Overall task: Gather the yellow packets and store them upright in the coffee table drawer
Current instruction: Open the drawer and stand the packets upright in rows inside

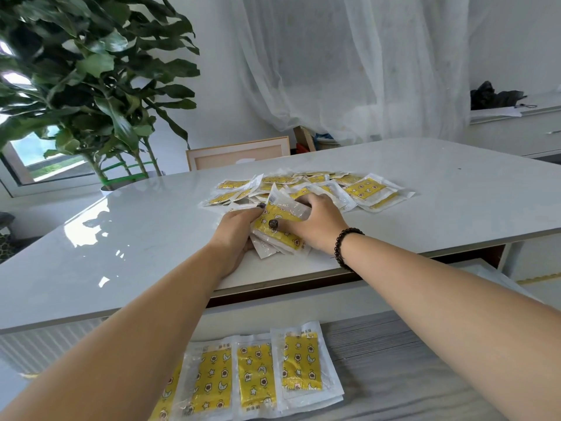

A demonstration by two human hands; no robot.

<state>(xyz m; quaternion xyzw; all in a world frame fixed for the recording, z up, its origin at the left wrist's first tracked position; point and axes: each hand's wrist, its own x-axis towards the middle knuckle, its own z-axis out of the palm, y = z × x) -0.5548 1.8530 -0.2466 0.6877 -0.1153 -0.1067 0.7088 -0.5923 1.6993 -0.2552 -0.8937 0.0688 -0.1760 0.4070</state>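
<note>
Several yellow packets in clear wrappers lie scattered in a heap on the white coffee table top. Both hands hold a small stack of these packets near the table's front edge. My left hand grips the stack's left side, fingers curled over the top. My right hand, with a dark bead bracelet on the wrist, grips its right side, thumb on the top packet. Below, the open drawer holds several packets side by side.
A large leafy plant stands behind the table's left end. A framed board leans at the far edge, with sheer curtains behind it. A white cabinet with a dark item on top stands at the right.
</note>
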